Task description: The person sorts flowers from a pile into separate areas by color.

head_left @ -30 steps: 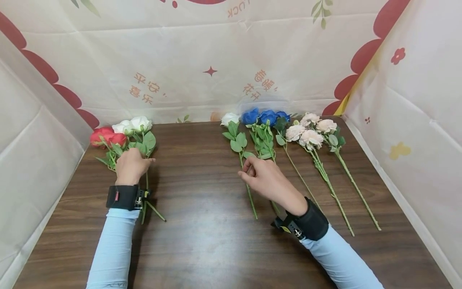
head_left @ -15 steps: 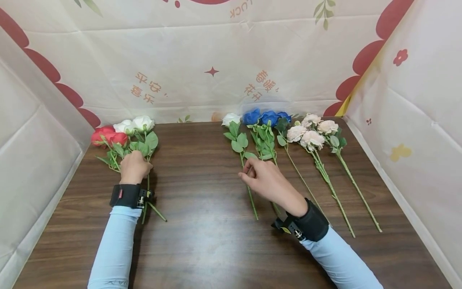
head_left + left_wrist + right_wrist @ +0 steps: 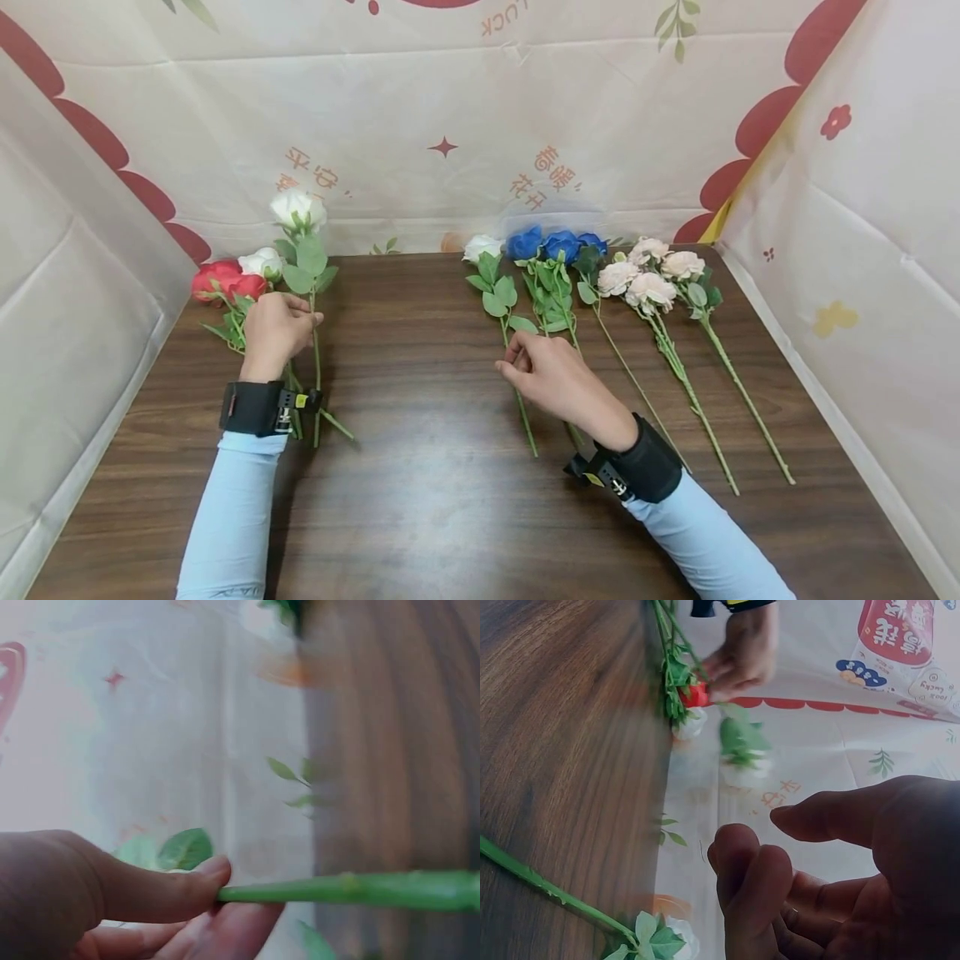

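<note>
In the upper left of the frame, the left hand (image 3: 276, 333) pinches a white rose (image 3: 297, 208) by its stem (image 3: 360, 889), the sensible hold: it looks light and springy, its petals easily crushed. The right hand (image 3: 558, 375), loosely curled around nothing, hovers right of centre over a dark wooden table (image 3: 420, 500), printed cloth (image 3: 390, 100) hanging beyond.

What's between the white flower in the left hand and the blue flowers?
Rightward from the held flower: bare tabletop, then another white flower lying beside the blue flowers; head view.
</note>
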A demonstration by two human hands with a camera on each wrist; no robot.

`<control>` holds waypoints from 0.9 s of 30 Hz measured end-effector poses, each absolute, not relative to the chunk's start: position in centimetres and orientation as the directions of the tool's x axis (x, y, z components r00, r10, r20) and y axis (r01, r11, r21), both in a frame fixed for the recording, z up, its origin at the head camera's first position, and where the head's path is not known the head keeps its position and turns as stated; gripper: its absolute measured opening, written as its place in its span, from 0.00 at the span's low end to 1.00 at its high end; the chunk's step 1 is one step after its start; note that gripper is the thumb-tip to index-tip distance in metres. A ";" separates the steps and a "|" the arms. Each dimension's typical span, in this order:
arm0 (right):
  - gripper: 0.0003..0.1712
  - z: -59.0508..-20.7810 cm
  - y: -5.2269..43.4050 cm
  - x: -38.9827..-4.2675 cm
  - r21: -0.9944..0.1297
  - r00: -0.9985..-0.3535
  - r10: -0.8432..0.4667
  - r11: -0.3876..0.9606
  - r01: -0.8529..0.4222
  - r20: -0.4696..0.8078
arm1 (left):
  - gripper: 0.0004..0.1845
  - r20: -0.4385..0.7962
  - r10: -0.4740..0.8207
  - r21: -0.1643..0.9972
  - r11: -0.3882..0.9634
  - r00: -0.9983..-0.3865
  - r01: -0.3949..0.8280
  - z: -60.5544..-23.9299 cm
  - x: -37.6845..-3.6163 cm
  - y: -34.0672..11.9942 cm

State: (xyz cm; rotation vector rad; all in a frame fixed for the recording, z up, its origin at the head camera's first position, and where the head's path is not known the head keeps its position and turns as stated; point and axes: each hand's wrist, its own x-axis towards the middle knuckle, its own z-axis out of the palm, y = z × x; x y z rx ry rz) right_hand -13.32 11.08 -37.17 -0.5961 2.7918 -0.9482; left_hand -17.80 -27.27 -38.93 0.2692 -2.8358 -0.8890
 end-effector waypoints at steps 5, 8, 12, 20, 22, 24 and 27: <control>0.08 -37.4 11.0 -13.3 -0.606 -0.913 -0.408 0.727 -0.323 -0.003 | 0.14 0.244 -0.263 0.618 0.784 -0.933 -0.059 -36.8 -16.8 -25.7; 0.08 -37.5 11.0 -13.3 -0.600 -0.914 -0.406 0.734 -0.318 -0.012 | 0.13 0.334 -0.278 0.623 0.782 -0.900 -0.010 -35.8 -16.1 -24.8; 0.08 -37.5 10.9 -13.4 -0.594 -0.915 -0.403 0.740 -0.317 -0.014 | 0.13 0.415 -0.272 0.646 0.760 -0.868 0.070 -34.8 -15.2 -23.8; 0.08 -37.4 10.9 -13.3 -0.595 -0.916 -0.401 0.742 -0.308 -0.026 | 0.10 0.467 -0.221 0.693 0.693 -0.856 0.198 -33.4 -14.0 -21.9; 0.08 -37.4 10.8 -13.3 -0.593 -0.915 -0.402 0.744 -0.308 -0.028 | 0.09 0.458 -0.208 0.703 0.679 -0.864 0.210 -33.2 -13.8 -21.6; 0.08 -37.4 10.8 -13.3 -0.593 -0.915 -0.403 0.743 -0.309 -0.030 | 0.09 0.436 -0.192 0.732 0.644 -0.879 0.222 -33.2 -13.7 -21.4; 0.08 -37.3 10.8 -13.4 -0.599 -0.914 -0.406 0.739 -0.309 -0.029 | 0.10 0.385 -0.160 0.785 0.575 -0.909 0.231 -33.1 -13.7 -20.9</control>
